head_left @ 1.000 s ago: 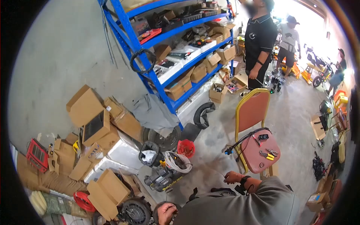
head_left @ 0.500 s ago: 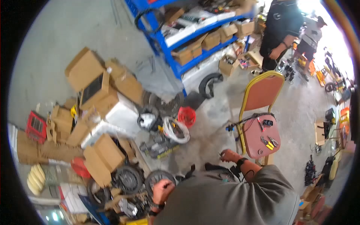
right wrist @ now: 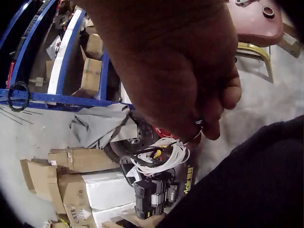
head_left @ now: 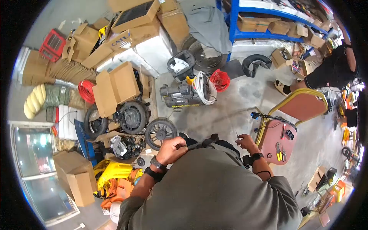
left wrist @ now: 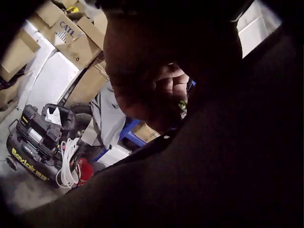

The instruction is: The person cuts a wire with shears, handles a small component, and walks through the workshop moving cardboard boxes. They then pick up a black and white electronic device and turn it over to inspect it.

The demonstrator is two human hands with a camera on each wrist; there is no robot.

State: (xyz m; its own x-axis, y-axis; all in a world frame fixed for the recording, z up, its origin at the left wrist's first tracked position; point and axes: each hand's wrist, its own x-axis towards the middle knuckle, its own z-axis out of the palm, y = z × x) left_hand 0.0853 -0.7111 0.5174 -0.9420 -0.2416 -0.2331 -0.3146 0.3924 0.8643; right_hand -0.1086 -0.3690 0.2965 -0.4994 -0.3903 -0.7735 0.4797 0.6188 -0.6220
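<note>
In my right hand (head_left: 248,144), the curled fingers pinch a thin, pointed metal piece (head_left: 237,135). Only a small shiny bit of that piece shows between finger and thumb in the right wrist view. My left hand (head_left: 171,150) is bent inward with curled fingers, close against the front of the grey shirt (head_left: 214,184). A small greenish bit (left wrist: 183,105) shows by its fingers in the dark left wrist view; I cannot tell if they hold it. To the right of my right hand, a chair seat (head_left: 268,143) bears yellow-handled pliers (head_left: 279,151), a second pair of pliers and black cables.
Ahead stands an air compressor (head_left: 180,95) with a coiled white hose (head_left: 203,88), beside a red bucket (head_left: 220,79). Wheels (head_left: 161,133) and cartons (head_left: 117,88) crowd the left. Blue shelving (head_left: 232,28) rises behind. A person in black (head_left: 333,69) is at the upper right.
The head view has swung downward and left, so the chair and the person in black appear farther right. My left hand has come up to the shirt front; my right hand still holds the thin piece.
</note>
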